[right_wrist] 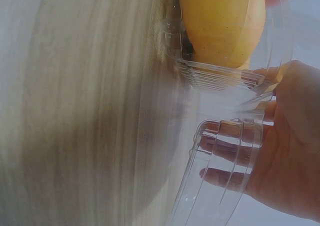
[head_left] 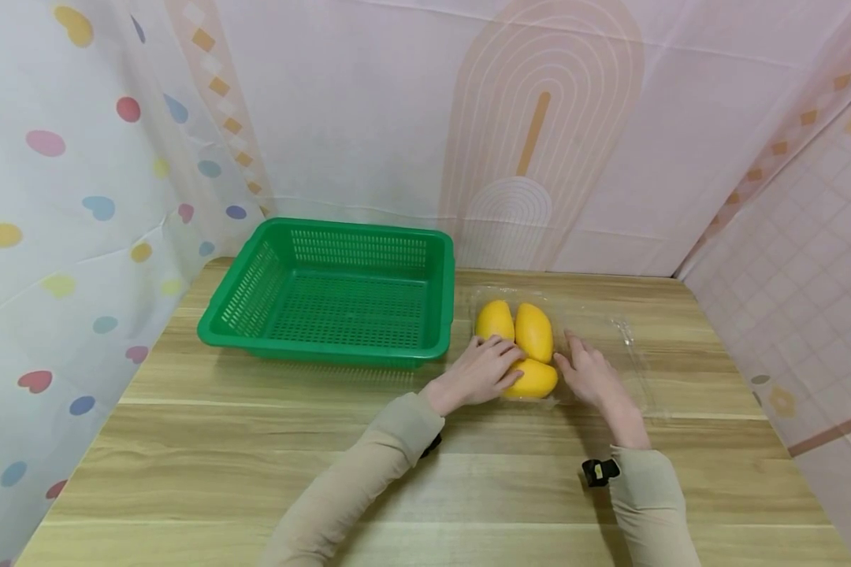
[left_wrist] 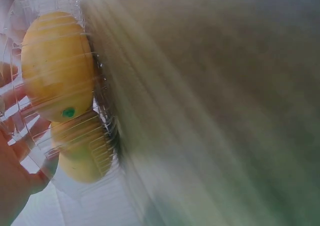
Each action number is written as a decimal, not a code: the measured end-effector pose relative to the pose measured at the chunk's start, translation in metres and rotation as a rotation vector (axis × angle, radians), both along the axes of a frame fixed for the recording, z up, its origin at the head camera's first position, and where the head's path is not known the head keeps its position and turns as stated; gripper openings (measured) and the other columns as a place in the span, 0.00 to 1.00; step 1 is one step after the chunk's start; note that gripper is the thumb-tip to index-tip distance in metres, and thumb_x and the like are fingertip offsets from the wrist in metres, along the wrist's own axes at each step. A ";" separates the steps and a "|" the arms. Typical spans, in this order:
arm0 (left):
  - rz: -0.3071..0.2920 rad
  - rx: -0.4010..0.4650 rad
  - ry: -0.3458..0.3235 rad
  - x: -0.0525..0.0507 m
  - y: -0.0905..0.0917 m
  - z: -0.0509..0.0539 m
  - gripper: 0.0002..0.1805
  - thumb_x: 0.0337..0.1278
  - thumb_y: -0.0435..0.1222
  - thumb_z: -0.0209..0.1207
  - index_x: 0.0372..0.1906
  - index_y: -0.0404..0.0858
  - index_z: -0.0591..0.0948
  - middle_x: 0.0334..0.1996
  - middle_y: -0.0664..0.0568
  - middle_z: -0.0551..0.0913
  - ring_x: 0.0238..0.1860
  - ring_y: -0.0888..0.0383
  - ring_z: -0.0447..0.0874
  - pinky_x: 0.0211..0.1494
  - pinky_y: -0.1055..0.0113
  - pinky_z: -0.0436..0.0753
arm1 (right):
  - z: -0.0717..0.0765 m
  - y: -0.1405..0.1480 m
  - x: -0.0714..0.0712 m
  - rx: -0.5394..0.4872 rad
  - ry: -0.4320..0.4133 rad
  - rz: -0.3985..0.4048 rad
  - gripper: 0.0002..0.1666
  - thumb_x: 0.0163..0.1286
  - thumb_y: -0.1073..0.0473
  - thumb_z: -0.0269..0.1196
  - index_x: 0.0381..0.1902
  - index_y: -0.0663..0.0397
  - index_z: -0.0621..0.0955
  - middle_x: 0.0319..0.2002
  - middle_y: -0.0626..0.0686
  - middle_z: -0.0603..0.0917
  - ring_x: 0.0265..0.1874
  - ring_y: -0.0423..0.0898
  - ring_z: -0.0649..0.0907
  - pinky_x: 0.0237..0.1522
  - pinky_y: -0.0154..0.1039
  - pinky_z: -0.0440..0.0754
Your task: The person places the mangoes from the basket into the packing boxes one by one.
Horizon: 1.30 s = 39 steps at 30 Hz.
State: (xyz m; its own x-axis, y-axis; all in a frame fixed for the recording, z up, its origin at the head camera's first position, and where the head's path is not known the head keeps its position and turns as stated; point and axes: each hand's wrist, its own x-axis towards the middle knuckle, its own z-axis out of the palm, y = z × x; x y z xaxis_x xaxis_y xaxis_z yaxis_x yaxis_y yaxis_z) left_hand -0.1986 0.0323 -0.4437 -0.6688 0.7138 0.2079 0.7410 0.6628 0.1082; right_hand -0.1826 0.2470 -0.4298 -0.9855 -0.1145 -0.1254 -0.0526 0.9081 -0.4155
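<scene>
Beige fabric sleeves (head_left: 351, 484) (black device (head_left: 600, 472) at the right cuff), over a wood-grain worktop (head_left: 510, 504). Three smooth yellow oval mangoes (head_left: 534, 335), in a clear plastic ribbed tray (right_wrist: 215, 75), right of centre, towards the worktop's back edge; probably firm, fairly weighty, slippery-skinned, bruisable; best held round the middle. Tray itself likely light, flimsy; best steadied at the rim. Left hand (head_left: 479, 372): fingers draped over the front mango (head_left: 536, 380), actual grip impossible to tell. Right hand (head_left: 590, 376): fingers spread beside the tray. Obstacles: tray walls; clear lid (head_left: 627, 335), opened rightward. One rectangular green slotted plastic basket (head_left: 326, 349), worktop's back-left corner, high-sided.
</scene>
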 end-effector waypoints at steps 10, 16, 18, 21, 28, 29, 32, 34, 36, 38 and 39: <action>0.110 0.319 0.057 -0.004 -0.012 -0.008 0.18 0.61 0.31 0.54 0.56 0.32 0.74 0.57 0.41 0.76 0.63 0.43 0.70 0.70 0.54 0.67 | 0.000 0.000 0.000 -0.004 0.004 -0.001 0.35 0.76 0.52 0.44 0.73 0.65 0.52 0.68 0.74 0.60 0.66 0.70 0.64 0.63 0.65 0.65; 0.197 0.508 -0.124 -0.006 -0.019 -0.012 0.24 0.59 0.25 0.51 0.61 0.27 0.65 0.64 0.32 0.63 0.67 0.38 0.61 0.70 0.49 0.66 | -0.001 0.001 0.001 -0.013 0.006 0.000 0.35 0.76 0.52 0.44 0.73 0.66 0.52 0.68 0.73 0.61 0.66 0.70 0.64 0.64 0.64 0.64; 0.223 0.528 -0.214 -0.006 -0.021 -0.012 0.26 0.62 0.25 0.49 0.64 0.26 0.61 0.67 0.31 0.58 0.69 0.38 0.58 0.70 0.50 0.66 | -0.001 0.002 0.001 -0.030 0.015 0.003 0.35 0.77 0.52 0.44 0.73 0.66 0.53 0.68 0.73 0.61 0.66 0.70 0.63 0.65 0.64 0.63; 0.275 0.532 -0.352 -0.004 -0.022 -0.012 0.29 0.66 0.28 0.46 0.70 0.27 0.54 0.71 0.31 0.51 0.73 0.38 0.51 0.72 0.50 0.63 | -0.003 0.006 0.001 -0.062 0.044 -0.004 0.35 0.77 0.49 0.43 0.72 0.68 0.55 0.68 0.74 0.60 0.67 0.71 0.62 0.66 0.64 0.61; 0.352 0.481 -0.463 -0.004 -0.022 -0.010 0.33 0.71 0.34 0.43 0.74 0.29 0.46 0.73 0.34 0.52 0.75 0.41 0.48 0.75 0.52 0.57 | -0.003 0.032 0.003 -0.035 0.084 -0.072 0.34 0.77 0.49 0.41 0.67 0.74 0.59 0.65 0.76 0.61 0.64 0.74 0.63 0.64 0.66 0.62; 0.357 0.471 -0.460 -0.004 -0.022 -0.010 0.33 0.71 0.35 0.43 0.74 0.29 0.47 0.73 0.34 0.54 0.75 0.42 0.49 0.75 0.53 0.57 | -0.002 0.038 0.003 -0.027 0.083 -0.086 0.34 0.77 0.50 0.42 0.67 0.75 0.60 0.65 0.77 0.61 0.63 0.74 0.63 0.63 0.67 0.62; 0.367 0.452 -0.456 -0.004 -0.022 -0.010 0.33 0.71 0.36 0.43 0.73 0.29 0.48 0.72 0.36 0.57 0.74 0.44 0.52 0.75 0.55 0.58 | -0.002 0.054 0.005 0.003 0.069 -0.128 0.33 0.76 0.53 0.44 0.65 0.78 0.61 0.62 0.80 0.61 0.60 0.77 0.63 0.60 0.68 0.64; 0.371 0.442 -0.443 -0.004 -0.022 -0.011 0.32 0.71 0.36 0.43 0.73 0.29 0.49 0.71 0.37 0.59 0.74 0.44 0.54 0.75 0.55 0.58 | -0.002 0.066 0.007 0.018 0.047 -0.164 0.32 0.75 0.53 0.45 0.61 0.80 0.64 0.60 0.82 0.63 0.57 0.79 0.65 0.56 0.69 0.67; 0.373 0.437 -0.435 -0.004 -0.023 -0.012 0.32 0.71 0.36 0.43 0.73 0.29 0.49 0.71 0.37 0.59 0.73 0.44 0.54 0.75 0.55 0.59 | -0.003 0.077 0.008 0.037 0.019 -0.197 0.32 0.75 0.52 0.45 0.57 0.82 0.66 0.57 0.84 0.64 0.54 0.80 0.67 0.52 0.69 0.70; 0.377 0.431 -0.434 -0.004 -0.023 -0.012 0.32 0.71 0.37 0.43 0.73 0.29 0.49 0.71 0.37 0.59 0.74 0.44 0.54 0.75 0.55 0.58 | -0.003 0.086 0.010 0.058 -0.016 -0.226 0.31 0.74 0.51 0.45 0.51 0.83 0.69 0.54 0.84 0.65 0.50 0.80 0.69 0.47 0.67 0.72; 0.381 0.427 -0.435 -0.004 -0.023 -0.012 0.32 0.71 0.37 0.43 0.73 0.29 0.49 0.71 0.37 0.59 0.74 0.44 0.54 0.75 0.55 0.58 | -0.003 0.090 0.011 0.062 -0.037 -0.239 0.31 0.74 0.51 0.45 0.48 0.82 0.71 0.53 0.84 0.65 0.49 0.79 0.70 0.45 0.66 0.73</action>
State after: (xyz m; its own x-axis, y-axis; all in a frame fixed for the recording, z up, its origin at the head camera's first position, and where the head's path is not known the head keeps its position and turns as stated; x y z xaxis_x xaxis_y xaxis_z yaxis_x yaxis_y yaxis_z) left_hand -0.2027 0.0095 -0.4558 -0.9410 0.3300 0.0753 0.2976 0.7006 0.6486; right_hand -0.1713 0.3371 -0.4329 -0.9783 0.1301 -0.1613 0.1806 0.9169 -0.3560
